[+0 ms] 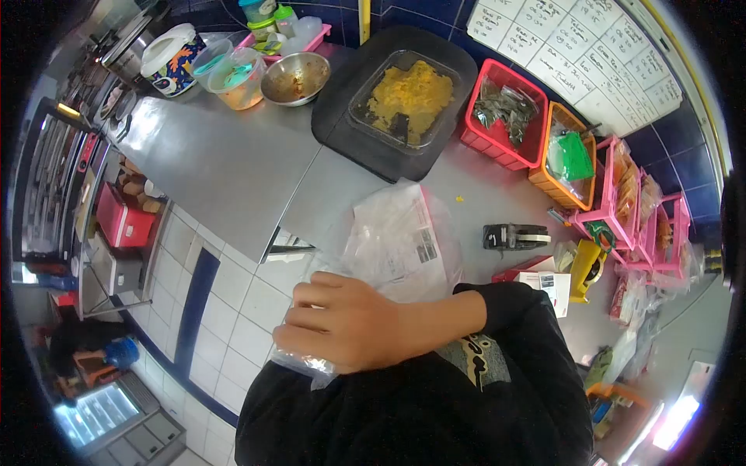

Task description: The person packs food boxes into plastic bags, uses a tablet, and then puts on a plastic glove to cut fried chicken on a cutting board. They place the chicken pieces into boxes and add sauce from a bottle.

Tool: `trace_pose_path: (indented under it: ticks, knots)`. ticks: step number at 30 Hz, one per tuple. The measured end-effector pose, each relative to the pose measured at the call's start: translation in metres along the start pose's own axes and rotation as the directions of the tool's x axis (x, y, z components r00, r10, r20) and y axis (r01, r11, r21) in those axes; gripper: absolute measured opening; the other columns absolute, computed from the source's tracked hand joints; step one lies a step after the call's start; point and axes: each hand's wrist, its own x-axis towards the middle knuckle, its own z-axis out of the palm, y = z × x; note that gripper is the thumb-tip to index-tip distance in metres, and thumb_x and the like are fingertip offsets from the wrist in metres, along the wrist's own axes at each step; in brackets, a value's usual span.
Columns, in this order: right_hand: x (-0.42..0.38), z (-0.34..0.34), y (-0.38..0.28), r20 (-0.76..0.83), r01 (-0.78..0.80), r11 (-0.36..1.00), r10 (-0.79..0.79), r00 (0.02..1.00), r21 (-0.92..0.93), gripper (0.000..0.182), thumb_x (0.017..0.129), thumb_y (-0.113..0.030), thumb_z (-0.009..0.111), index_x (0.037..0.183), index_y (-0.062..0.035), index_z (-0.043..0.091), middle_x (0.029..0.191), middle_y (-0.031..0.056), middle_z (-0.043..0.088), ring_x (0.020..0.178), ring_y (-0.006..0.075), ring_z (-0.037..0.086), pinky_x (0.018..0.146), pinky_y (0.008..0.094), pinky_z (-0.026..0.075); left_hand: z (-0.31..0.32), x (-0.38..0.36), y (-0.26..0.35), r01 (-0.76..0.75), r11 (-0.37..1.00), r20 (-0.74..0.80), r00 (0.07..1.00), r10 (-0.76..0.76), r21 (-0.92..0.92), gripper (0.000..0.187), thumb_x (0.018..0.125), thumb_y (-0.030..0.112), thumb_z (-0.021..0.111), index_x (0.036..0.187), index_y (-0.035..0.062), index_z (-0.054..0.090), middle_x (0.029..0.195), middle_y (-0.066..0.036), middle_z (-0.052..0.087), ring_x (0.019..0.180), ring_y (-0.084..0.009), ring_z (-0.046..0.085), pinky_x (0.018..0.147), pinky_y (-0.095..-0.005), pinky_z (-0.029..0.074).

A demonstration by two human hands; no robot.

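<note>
My right hand (338,322) reaches in from the right in a black sleeve, its fingers curled round clear plastic close to my body. The clear plastic bag (361,248) spreads from under the hand over the counter's front edge. Beside and partly beneath it lies a white packet with a printed label (426,245). My left hand does not show. Farther back, a clear tray of yellow crumbly food (412,97) stands on a black scale-like base (330,116).
A metal bowl (295,79) and plastic tubs (237,81) stand at the back left. To the right are a red basket (505,147), an orange basket (563,190), a black tape dispenser (515,237), a yellow dispenser (587,270) and pink racks (622,221). A person (85,349) is at the far left.
</note>
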Motion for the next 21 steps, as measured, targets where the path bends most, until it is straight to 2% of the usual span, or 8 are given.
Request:
trace_pose_path:
  ticks: [4, 8, 11, 14, 15, 17, 19, 21]
  knots:
    - [-0.002, -0.005, -0.006, 0.058, 0.027, 1.0, -0.027, 0.998, -0.003, 0.018, 0.067, -0.005, 0.065, 0.084, -0.0024, 0.059, 0.067, 0.0048, 0.05, 0.063, 0.0193, 0.051, 0.048, 0.0293, 0.035, 0.002, 0.0, 0.004, 0.003, 1.0, -0.001, 1.0, -0.003, 0.015, 0.066, 0.094, 0.053, 0.023, 0.141, 0.008, 0.015, 0.135, -0.014, 0.039, 0.126, -0.0285, 0.037, 0.102, -0.0449, 0.034]
    - [0.008, -0.056, -0.004, -0.19, 0.08, 0.985, -0.109, 0.976, -0.151, 0.027, 0.067, -0.014, 0.063, 0.089, -0.0011, 0.057, 0.074, 0.0046, 0.055, 0.062, 0.0206, 0.054, 0.055, 0.0329, 0.043, 0.006, -0.001, 0.009, -0.017, 0.999, -0.006, 1.0, 0.018, 0.036, 0.066, 0.094, 0.053, 0.022, 0.141, 0.008, 0.015, 0.135, -0.014, 0.038, 0.126, -0.0286, 0.037, 0.102, -0.045, 0.034]
    - [0.001, -0.1, 0.016, -0.278, -0.21, 0.947, 0.139, 0.95, -0.243, 0.028, 0.064, -0.011, 0.069, 0.088, -0.0021, 0.058, 0.074, 0.0073, 0.059, 0.063, 0.0227, 0.057, 0.057, 0.0324, 0.046, 0.007, -0.005, 0.015, -0.051, 0.996, -0.017, 0.998, 0.052, 0.067, 0.066, 0.094, 0.053, 0.021, 0.141, 0.008, 0.015, 0.136, -0.014, 0.038, 0.126, -0.0287, 0.037, 0.102, -0.0451, 0.034]
    - [-0.011, -0.129, 0.045, -0.384, -0.573, 0.783, 0.464, 0.798, -0.244, 0.024, 0.064, -0.002, 0.065, 0.087, -0.0047, 0.06, 0.073, 0.0082, 0.059, 0.067, 0.0219, 0.059, 0.06, 0.0312, 0.046, 0.013, -0.007, 0.027, -0.111, 0.984, -0.029, 0.993, 0.116, 0.14, 0.066, 0.094, 0.053, 0.021, 0.141, 0.008, 0.015, 0.136, -0.014, 0.038, 0.126, -0.0288, 0.037, 0.102, -0.0452, 0.034]
    - [-0.019, -0.136, 0.052, -0.381, -0.57, 0.785, 0.463, 0.8, -0.243, 0.024, 0.064, -0.002, 0.065, 0.087, -0.0047, 0.06, 0.073, 0.0082, 0.059, 0.067, 0.0219, 0.059, 0.06, 0.0312, 0.046, 0.014, -0.008, 0.03, -0.131, 0.977, -0.03, 0.99, 0.138, 0.169, 0.066, 0.094, 0.053, 0.021, 0.141, 0.008, 0.015, 0.136, -0.014, 0.038, 0.126, -0.0288, 0.037, 0.102, -0.0453, 0.034]
    - [-0.035, -0.143, 0.063, -0.067, -0.478, 0.729, 0.515, 0.855, -0.49, 0.016, 0.069, 0.001, 0.061, 0.085, -0.0034, 0.059, 0.074, 0.0087, 0.059, 0.068, 0.0195, 0.058, 0.06, 0.0293, 0.045, 0.015, -0.01, 0.033, -0.154, 0.97, -0.042, 0.985, 0.165, 0.19, 0.066, 0.094, 0.053, 0.02, 0.141, 0.008, 0.015, 0.136, -0.014, 0.038, 0.126, -0.0289, 0.037, 0.102, -0.0453, 0.034]
    - [-0.032, -0.13, 0.059, -0.07, -0.436, 0.802, 0.449, 0.891, -0.409, 0.016, 0.068, 0.005, 0.057, 0.083, -0.0016, 0.056, 0.073, 0.0107, 0.057, 0.065, 0.0208, 0.058, 0.058, 0.0299, 0.044, 0.003, -0.003, 0.029, -0.085, 0.996, -0.028, 0.996, 0.086, 0.035, 0.066, 0.094, 0.053, 0.016, 0.141, 0.0082, 0.015, 0.137, -0.015, 0.037, 0.126, -0.0292, 0.037, 0.103, -0.0454, 0.033]
    - [-0.024, -0.119, 0.045, -0.118, -0.611, 0.783, 0.6, 0.791, -0.112, 0.013, 0.074, -0.002, 0.06, 0.087, -0.001, 0.057, 0.075, 0.0068, 0.057, 0.073, 0.0121, 0.056, 0.062, 0.0245, 0.044, 0.001, -0.003, 0.024, 0.006, 0.993, -0.009, 1.0, -0.008, -0.118, 0.066, 0.094, 0.054, 0.012, 0.142, 0.0084, 0.015, 0.138, -0.015, 0.035, 0.126, -0.0295, 0.037, 0.104, -0.0454, 0.031]
